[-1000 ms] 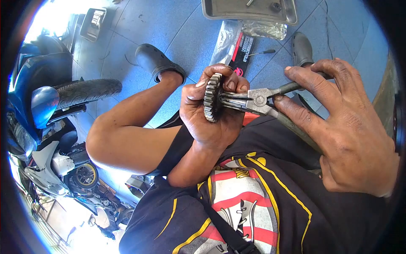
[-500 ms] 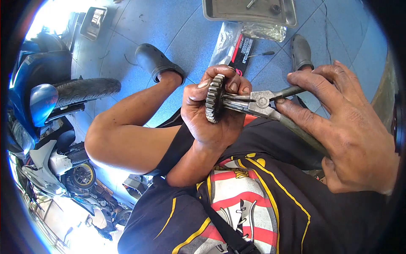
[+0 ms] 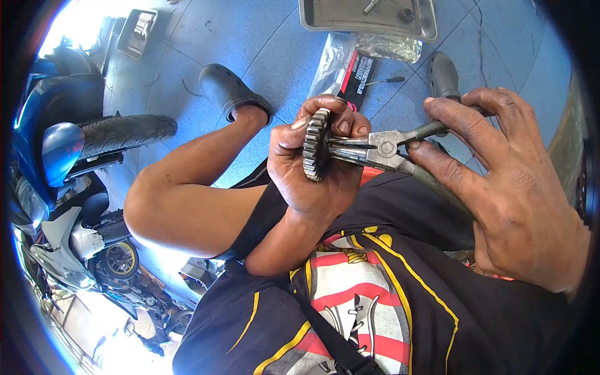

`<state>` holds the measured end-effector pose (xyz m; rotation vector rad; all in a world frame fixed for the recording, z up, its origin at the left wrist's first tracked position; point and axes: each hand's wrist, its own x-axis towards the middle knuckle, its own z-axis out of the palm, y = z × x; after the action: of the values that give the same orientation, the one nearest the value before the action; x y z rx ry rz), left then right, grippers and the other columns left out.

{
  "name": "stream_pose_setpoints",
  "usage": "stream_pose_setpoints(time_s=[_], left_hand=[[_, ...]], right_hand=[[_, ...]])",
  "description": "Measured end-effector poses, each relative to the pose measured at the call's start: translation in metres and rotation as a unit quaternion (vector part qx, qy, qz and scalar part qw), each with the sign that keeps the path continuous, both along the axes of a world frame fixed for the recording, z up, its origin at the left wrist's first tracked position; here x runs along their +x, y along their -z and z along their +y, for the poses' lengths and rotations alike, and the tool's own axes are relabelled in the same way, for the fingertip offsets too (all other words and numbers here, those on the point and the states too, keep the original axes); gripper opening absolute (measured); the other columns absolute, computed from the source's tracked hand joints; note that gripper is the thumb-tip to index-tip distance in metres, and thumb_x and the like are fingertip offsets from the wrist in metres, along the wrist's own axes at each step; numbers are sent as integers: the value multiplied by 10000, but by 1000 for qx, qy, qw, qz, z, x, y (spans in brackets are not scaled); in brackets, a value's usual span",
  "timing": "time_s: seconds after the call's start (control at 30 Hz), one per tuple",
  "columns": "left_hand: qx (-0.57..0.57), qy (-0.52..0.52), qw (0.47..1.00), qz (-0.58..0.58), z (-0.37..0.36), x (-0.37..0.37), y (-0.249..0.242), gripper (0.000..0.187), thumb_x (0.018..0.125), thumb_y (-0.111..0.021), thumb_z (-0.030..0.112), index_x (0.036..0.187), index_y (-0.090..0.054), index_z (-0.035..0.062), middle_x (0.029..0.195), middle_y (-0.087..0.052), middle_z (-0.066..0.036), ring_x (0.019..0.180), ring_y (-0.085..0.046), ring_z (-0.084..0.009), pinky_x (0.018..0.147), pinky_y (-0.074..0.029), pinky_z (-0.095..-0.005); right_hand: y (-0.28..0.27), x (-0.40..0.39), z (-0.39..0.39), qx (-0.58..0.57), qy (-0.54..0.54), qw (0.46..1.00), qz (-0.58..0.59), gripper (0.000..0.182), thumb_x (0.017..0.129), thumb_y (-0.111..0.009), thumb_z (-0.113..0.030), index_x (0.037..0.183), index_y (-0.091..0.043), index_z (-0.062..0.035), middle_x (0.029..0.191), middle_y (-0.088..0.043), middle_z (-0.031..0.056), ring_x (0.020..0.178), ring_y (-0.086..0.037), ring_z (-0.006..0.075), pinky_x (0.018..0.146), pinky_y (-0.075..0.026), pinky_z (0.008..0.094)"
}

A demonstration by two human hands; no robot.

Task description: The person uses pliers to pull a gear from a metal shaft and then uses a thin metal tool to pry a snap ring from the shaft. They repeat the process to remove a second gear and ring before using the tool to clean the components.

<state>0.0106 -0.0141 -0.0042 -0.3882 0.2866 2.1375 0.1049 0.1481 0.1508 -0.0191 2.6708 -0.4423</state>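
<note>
We hold a steel gear, heavy and stiff, likely oily.
Left hand clamps its toothed rim; right hand squeezes pliers at its hub.

The left hand wraps around a dark grey toothed steel gear, held edge-on with fingers curled over its top and thumb on its near side. The right hand grips the handles of grey metal long-nose pliers, whose slender tips reach into the centre of the gear. Both hands hover above a lap in a black shirt with yellow, red and white print. On the blue tiled floor beyond lie a shallow steel tray and a crumpled clear plastic package; a blue motorcycle stands to the left.
</note>
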Motion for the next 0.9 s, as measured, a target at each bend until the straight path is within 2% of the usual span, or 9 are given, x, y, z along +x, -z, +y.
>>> stream_pose_setpoints(time_s=[0.07,0.2,0.37,0.5,0.57,0.6,0.67,0.77,0.9], left_hand=[[1,1,1000,6,-1,-1,0,406,760,-520,261,1000,-589,-58,804,-529,-120,778,-484,-224,780,-423,-366],[4,0,1000,11,-1,-1,-2,405,764,-522,261,1004,-589,-58,794,-523,-122,780,-483,-233,780,-423,-368],[0,-3,1000,16,-2,-1,0,403,764,-523,260,1005,-589,-55,790,-526,-121,784,-485,-236,779,-424,-367],[3,-11,1000,25,-2,-1,1,400,765,-520,257,1009,-585,-54,792,-534,-124,785,-490,-240,776,-431,-369],[1,-16,1000,23,-2,-1,0,401,767,-518,257,1010,-583,-54,791,-534,-125,785,-491,-242,777,-435,-370],[-1,-19,1000,22,-2,-1,0,401,769,-516,257,1012,-582,-55,791,-534,-126,784,-492,-244,778,-439,-371],[-9,-26,999,29,-2,0,0,401,771,-513,258,1011,-580,-56,788,-531,-126,785,-491,-246,780,-442,-373],[-13,-30,999,24,-2,0,0,404,777,-506,262,1009,-578,-60,787,-526,-128,784,-490,-248,783,-445,-374],[1,-31,999,23,-1,-1,1,404,784,-506,265,1016,-574,-58,795,-524,-134,782,-495,-249,753,-446,-366]], right_hand=[[1,-1,0,29,-16,999,0,545,582,-623,-77,1125,-644,-29,1344,-455,190,1191,-440,429,1039,-294,624],[2,-1,0,14,0,1000,18,527,597,-622,-76,1122,-648,-39,1362,-451,178,1212,-432,429,1050,-269,649],[-1,-1,-2,42,-18,999,-3,542,588,-611,-57,1128,-647,-32,1370,-440,195,1208,-434,438,1045,-264,660],[-4,-1,-7,23,-8,1000,0,563,571,-606,-50,1131,-644,-15,1362,-434,211,1192,-440,440,1035,-275,659],[-4,-3,-10,40,-14,999,5,565,561,-611,-57,1121,-643,10,1338,-449,222,1152,-458,430,984,-339,616],[-3,-3,-11,40,-14,999,5,565,561,-611,-57,1121,-643,10,1338,-449,222,1152,-458,430,984,-339,616],[-1,-4,-13,33,0,999,28,552,565,-615,-75,1108,-646,22,1308,-477,220,1103,-482,416,922,-386,550],[0,-5,-13,21,6,1000,23,536,573,-608,-70,1099,-650,25,1287,-499,219,1070,-497,406,881,-402,501],[1,-7,-11,13,-4,999,32,536,576,-602,-59,1105,-650,18,1297,-497,220,1059,-502,401,897,-403,500]])
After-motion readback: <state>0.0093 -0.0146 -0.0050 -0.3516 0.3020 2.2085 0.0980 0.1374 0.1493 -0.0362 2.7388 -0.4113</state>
